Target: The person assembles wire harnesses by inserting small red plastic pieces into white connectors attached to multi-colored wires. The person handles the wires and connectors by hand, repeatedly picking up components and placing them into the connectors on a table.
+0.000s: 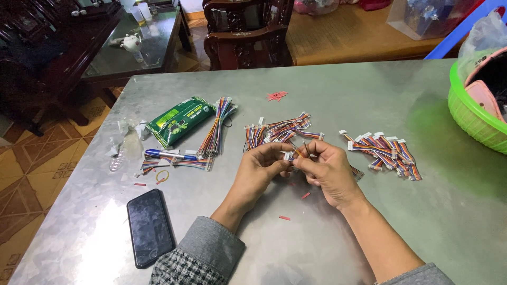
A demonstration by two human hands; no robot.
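On the grey desk, both hands meet: left grip and right grip clamped on a small wire connector between them. Wire bundles lie just beyond; a slipping pinch could drop it among the red scraps below.

The single head-worn view looks steeply down and forward from just above the person's chest, close over the grey metal table, taking in nearly its whole top, with dark wooden furniture farther off along the upper edge.
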